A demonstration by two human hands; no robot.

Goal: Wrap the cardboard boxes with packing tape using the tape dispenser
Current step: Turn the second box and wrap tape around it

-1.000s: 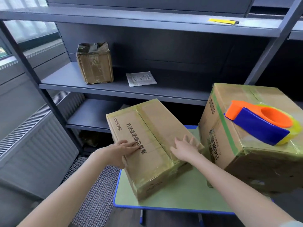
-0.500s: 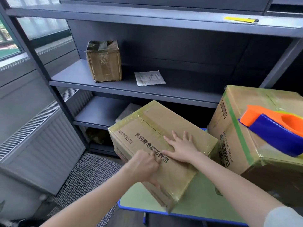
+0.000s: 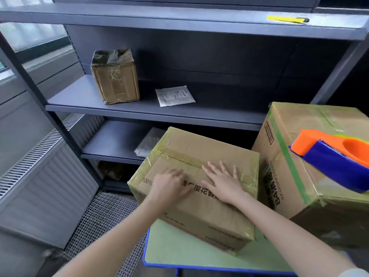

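Note:
A taped cardboard box (image 3: 199, 212) with black printed characters lies on the small green table (image 3: 179, 250), its left end past the table's edge. My left hand (image 3: 169, 186) rests on its top face, blurred with motion. My right hand (image 3: 223, 180) lies flat on the top beside the tape seam, fingers spread. To the right stands a bigger taped box (image 3: 295, 176) with a green stripe. On top of it sits the orange and blue tape dispenser (image 3: 335, 158).
A grey metal shelf unit (image 3: 151, 110) stands behind the table, holding a small taped box (image 3: 115, 76) and a white packet (image 3: 174, 95). A yellow tool (image 3: 287, 19) lies on the top shelf. A radiator (image 3: 40, 176) and a mesh floor grate (image 3: 103, 220) are at the left.
The box has turned and now sits squarer against the bigger box. My left hand slid from the box's near left side onto its top. My right hand stayed flat on top.

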